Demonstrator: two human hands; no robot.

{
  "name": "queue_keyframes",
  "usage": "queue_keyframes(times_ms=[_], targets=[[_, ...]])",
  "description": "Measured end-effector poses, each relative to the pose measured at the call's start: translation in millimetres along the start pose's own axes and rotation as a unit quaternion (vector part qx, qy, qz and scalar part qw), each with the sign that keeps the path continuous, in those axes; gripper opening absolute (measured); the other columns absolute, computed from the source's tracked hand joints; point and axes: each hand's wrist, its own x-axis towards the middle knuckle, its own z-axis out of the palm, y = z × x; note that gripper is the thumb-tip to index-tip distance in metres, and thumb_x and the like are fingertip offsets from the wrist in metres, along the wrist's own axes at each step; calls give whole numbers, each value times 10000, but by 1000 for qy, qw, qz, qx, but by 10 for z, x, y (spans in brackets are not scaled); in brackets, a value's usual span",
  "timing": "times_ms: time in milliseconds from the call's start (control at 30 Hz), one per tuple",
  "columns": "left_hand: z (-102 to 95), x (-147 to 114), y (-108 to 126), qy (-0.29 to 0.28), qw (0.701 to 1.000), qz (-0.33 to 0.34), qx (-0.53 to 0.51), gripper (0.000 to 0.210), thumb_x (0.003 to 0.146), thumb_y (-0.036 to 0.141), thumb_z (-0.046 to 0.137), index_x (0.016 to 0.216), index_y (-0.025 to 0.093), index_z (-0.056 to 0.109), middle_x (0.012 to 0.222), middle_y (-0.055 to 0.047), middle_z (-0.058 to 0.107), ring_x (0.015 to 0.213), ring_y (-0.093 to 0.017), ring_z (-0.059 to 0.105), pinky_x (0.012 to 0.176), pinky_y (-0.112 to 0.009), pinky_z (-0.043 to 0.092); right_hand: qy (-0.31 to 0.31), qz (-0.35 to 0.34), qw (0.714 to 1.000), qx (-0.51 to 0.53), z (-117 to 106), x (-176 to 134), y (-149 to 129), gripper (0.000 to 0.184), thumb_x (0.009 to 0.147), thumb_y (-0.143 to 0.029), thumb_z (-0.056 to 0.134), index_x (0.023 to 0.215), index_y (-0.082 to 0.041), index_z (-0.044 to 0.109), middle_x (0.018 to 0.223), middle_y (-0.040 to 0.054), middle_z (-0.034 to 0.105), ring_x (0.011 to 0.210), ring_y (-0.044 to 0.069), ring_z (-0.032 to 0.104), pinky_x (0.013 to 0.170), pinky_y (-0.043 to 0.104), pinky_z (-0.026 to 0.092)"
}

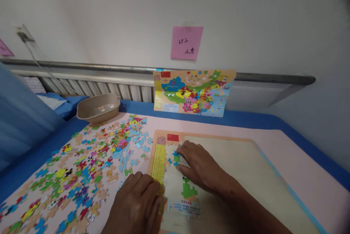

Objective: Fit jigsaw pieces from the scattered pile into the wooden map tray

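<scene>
A pale puzzle board (232, 175) lies in front of me, with a peach frame, a yellow printed strip and a few placed pieces along its left part. My right hand (201, 162) is over the board's upper left, thumb and index finger closed around a small blue-and-green puzzle piece (177, 157). Below it sits a group of joined green pieces (188, 190), and under that a printed text block (184, 206). My left hand (136, 199) rests at the board's left edge with fingers curled together; its fingertips are hidden.
Many loose puzzle pieces (82, 168) spread over the pink tabletop at left. A beige basin (98, 108) holding several pieces stands behind them. A colourful map sheet (194, 93) leans against the rail (273, 78) at the back. A blue curtain (24, 117) hangs at far left.
</scene>
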Motion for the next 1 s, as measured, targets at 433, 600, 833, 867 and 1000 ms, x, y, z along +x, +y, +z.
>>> queue_keyframes(times_ms=[433,600,833,867,1000], targets=[[106,-56,-9,-36,998,-35,-21,120,960,155,591,917,246,655,883,-38,698,845,-233,645,770,-421,510,14,-8,1000,-3,42,-3,-3,232,934,-308,733,1129,-210,652,1139,74,648,1013,262,567,861,386,330],[133,-64,-28,-13,999,-15,-28,117,959,142,581,922,239,635,861,-32,679,811,-237,614,727,-415,487,17,-12,1000,-1,64,-1,7,210,941,-304,717,1121,-218,653,1126,65,649,1006,257,564,856,384,320],[127,-65,-24,-16,999,-18,-28,124,954,135,578,909,237,633,852,-33,666,801,-233,600,727,-409,478,21,-13,1000,4,63,-3,-3,211,938,-283,717,1129,-216,659,1129,68,647,1007,258,565,856,385,320],[128,-68,-23,-18,999,-19,-27,122,954,139,580,911,238,636,854,-33,667,805,-232,603,736,-411,481,21,-13,1000,5,65,-3,-2,215,938,-284,719,1133,-217,660,1127,66,647,1005,257,565,855,384,320],[139,-72,-25,-27,999,-24,-29,115,953,145,589,925,241,645,867,-36,678,816,-233,609,743,-412,480,22,-11,1000,12,65,-2,0,236,928,-273,726,1149,-215,666,1128,63,645,996,250,563,853,379,323]])
